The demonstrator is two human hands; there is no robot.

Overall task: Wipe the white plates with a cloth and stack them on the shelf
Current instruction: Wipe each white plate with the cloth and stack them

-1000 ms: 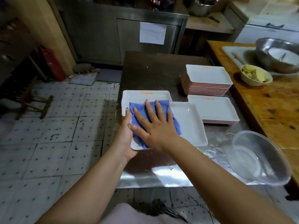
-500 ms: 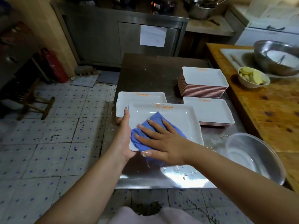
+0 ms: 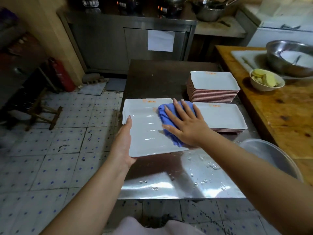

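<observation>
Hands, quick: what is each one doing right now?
Left hand: grips the near-left edge of the white plate.
Right hand: open, fingers spread flat, pressing the blue cloth onto that plate.

Orange plate (image 3: 145,129) marks, all illegible

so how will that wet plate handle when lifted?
Probably slippery: the plate shows wet streaks, and the left hand holds only its edge. Looks rigid and flat, likely breakable. The cloth is floppy by contrast.
</observation>
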